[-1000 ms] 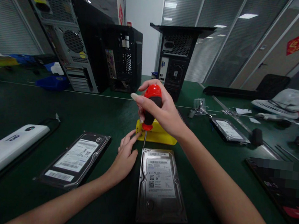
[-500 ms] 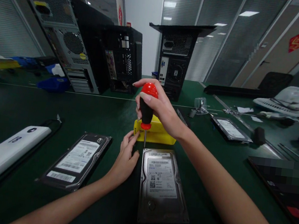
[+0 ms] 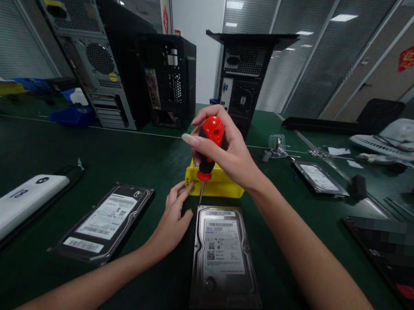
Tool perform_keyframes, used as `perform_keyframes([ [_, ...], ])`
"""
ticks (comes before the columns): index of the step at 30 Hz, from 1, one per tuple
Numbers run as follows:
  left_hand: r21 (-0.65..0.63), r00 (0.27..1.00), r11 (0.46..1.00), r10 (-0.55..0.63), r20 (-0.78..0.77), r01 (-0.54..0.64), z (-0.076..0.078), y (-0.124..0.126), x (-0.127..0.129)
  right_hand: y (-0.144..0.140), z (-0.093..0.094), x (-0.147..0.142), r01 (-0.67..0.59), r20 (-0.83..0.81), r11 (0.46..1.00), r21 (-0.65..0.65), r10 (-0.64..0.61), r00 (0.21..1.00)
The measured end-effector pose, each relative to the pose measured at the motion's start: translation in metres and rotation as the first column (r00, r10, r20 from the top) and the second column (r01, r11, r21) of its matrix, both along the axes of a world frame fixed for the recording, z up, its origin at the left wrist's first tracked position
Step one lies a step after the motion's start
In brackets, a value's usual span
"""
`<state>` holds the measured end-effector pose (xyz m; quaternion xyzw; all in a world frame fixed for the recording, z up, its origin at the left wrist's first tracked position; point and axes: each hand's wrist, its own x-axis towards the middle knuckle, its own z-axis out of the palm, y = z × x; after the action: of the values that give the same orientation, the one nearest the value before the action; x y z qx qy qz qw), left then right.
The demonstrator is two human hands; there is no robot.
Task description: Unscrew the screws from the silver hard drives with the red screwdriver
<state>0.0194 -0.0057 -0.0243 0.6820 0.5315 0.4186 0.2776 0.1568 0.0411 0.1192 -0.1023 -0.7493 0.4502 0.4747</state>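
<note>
Screwdriver [image 3: 208, 150] upright, red-and-black handle wrapped tight in the right hand [image 3: 229, 155], its tip down on the far left corner of the hard drive [image 3: 223, 255] lying flat on the green table [image 3: 22, 152]. Left hand [image 3: 175, 219] rests loosely open at that corner, fingertips near the shaft, gripping nothing. Looks like a corner screw being worked; next calls for steady downward pressure, shaft vertical. Yellow box [image 3: 222, 186] just behind, second drive [image 3: 106, 223] left

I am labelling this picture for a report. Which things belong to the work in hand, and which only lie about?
In use: red screwdriver in right hand; hard drive under its tip; left hand beside that drive.

Lying about: second hard drive, yellow box, white device, computer towers.
</note>
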Motion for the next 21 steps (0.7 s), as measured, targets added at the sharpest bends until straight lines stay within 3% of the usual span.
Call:
perform_keyframes([
  [6, 0.01, 1.0, 1.0, -0.016, 0.017, 0.016, -0.0015, -0.0004, 0.0002, 0.0022, 0.0013, -0.0013, -0.101, -0.022, 0.993, -0.055, 0.1, 0.995],
  [13, -0.002, 1.0, 1.0, -0.015, 0.011, 0.015, 0.0007, -0.0019, 0.0009, -0.0005, 0.0038, 0.0, -0.126, -0.007, 0.99, -0.059, 0.125, 0.992],
  [21, -0.03, 0.999, 0.999, -0.041, -0.034, 0.04, 0.0015, -0.0016, 0.0003, -0.0003, 0.0026, 0.0, -0.055, -0.067, 0.998, -0.014, 0.053, 0.996],
])
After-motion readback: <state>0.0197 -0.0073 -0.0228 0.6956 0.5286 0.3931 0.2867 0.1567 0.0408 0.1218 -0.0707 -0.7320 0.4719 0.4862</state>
